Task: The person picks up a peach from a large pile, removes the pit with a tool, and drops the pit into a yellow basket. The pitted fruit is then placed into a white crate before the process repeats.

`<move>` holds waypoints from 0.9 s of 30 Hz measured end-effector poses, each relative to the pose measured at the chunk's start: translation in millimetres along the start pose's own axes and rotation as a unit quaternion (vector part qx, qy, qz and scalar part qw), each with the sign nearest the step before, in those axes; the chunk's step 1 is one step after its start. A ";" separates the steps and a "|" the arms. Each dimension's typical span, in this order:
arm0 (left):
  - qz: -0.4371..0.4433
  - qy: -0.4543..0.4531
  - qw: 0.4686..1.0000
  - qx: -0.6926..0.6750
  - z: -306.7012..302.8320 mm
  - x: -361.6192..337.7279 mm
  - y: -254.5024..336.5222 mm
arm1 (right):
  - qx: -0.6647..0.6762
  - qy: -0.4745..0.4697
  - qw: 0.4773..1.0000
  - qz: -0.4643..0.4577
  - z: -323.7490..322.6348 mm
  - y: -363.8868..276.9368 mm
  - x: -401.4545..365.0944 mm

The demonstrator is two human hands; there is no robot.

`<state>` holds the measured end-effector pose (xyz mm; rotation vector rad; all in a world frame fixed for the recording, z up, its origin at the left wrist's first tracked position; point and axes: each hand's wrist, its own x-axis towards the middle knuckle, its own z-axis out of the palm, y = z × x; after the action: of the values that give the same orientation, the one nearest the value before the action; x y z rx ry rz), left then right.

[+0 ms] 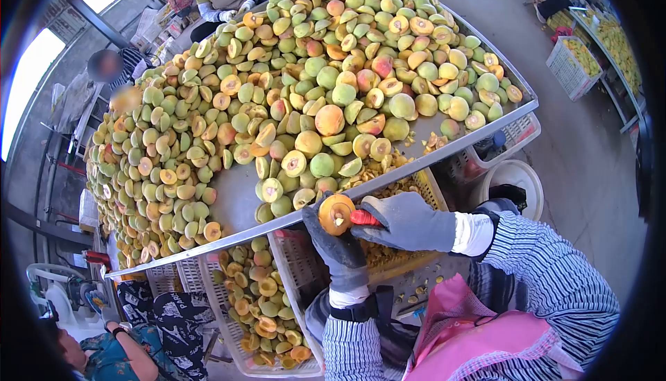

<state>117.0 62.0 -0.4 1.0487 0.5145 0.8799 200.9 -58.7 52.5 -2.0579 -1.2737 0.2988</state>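
My left hand, in a dark grey glove, is closed round a peach half, its orange cut face turned up. The red handle of a small tool is gripped by my right hand, gloved the same way. The tool points at the middle of the cut face, where a pale spot shows; its tip is too small to make out. Both hands are just at the near edge of a metal table heaped with halved and whole peaches.
Below the edge, a yellow crate holds peach scraps, and a white crate to its left holds peach halves. A white bucket stands at right. Other people work around the table, including a person at lower left.
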 end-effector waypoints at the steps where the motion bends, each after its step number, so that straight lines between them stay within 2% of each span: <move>1: -0.002 -0.002 1.000 0.002 -3.0 -0.6 0.3 | 0.002 0.001 1.000 0.003 2.3 0.8 -1.9; 3: -0.061 0.026 0.996 -0.058 -9.7 1.1 1.7 | 0.012 -0.032 0.999 0.007 3.6 0.3 -2.5; 4: 0.011 0.035 0.996 0.076 -0.6 -5.4 8.5 | 0.011 -0.032 0.999 0.005 1.3 -2.2 -2.1; 5: 0.012 0.036 0.996 0.077 0.5 -4.9 8.7 | 0.003 -0.068 0.998 0.019 -1.6 -6.6 -2.7; 6: 0.000 0.046 0.998 0.045 0.6 -4.3 8.9 | -0.004 -0.104 0.994 0.032 -2.4 -9.4 -3.5; 8: -0.012 0.055 0.998 0.014 -3.9 -0.8 9.1 | 0.010 -0.110 0.993 0.035 3.5 -6.9 -5.0; 10: -0.109 0.035 0.984 -0.137 -13.4 9.3 10.2 | 0.021 -0.118 0.992 0.037 10.4 -3.0 -5.8; 12: -0.108 0.036 0.984 -0.136 -14.5 12.7 6.5 | 0.060 -0.107 0.990 0.064 18.5 0.0 -8.2; 14: -0.107 0.038 0.984 -0.138 -10.3 13.6 6.4 | 0.069 -0.100 0.991 0.053 24.7 2.4 -9.9; 16: -0.056 0.076 0.987 -0.128 -5.1 11.9 9.6 | 0.076 -0.093 0.992 0.037 18.6 -0.8 -6.9; 17: -0.055 0.076 0.987 -0.127 -6.6 11.0 5.3 | 0.221 -0.202 0.946 0.123 4.4 -6.8 -2.6; 18: 0.096 0.040 0.995 0.008 -10.4 9.5 -1.7 | 0.358 -0.303 0.859 0.205 -4.6 -8.9 1.5; 19: 0.242 0.001 0.960 0.142 -12.6 7.3 -3.1 | 0.361 -0.303 0.858 0.205 -5.3 -5.0 3.5; 20: 0.241 0.001 0.960 0.144 -18.7 9.0 0.0 | 0.371 -0.333 0.841 0.208 -4.9 1.2 4.4; 22: 0.003 -0.096 0.991 0.097 -28.9 15.8 8.4 | 0.369 -0.366 0.828 0.212 -4.9 11.0 5.5; 23: 0.000 -0.096 0.991 0.096 -31.8 14.7 3.9 | 0.370 -0.366 0.827 0.215 -5.7 10.7 1.8; 24: 0.153 -0.092 0.946 0.269 -36.1 16.1 -3.6 | 0.415 -0.362 0.802 0.230 -8.2 8.6 -0.4; 25: 0.300 -0.084 0.849 0.427 -33.6 16.9 -1.8 | 0.460 -0.357 0.776 0.242 -9.7 6.8 -1.1; 26: 0.315 -0.047 0.858 0.403 -20.9 10.7 1.6 | 0.461 -0.357 0.775 0.242 -9.5 11.2 -2.4; 27: 0.313 -0.049 0.858 0.404 -23.6 12.1 -0.2 | 0.537 -0.384 0.707 0.253 -8.8 19.7 -5.2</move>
<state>106.6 84.3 -10.3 2.1038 0.4646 1.2018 216.6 -72.5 45.2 -1.1258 -0.5354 1.8193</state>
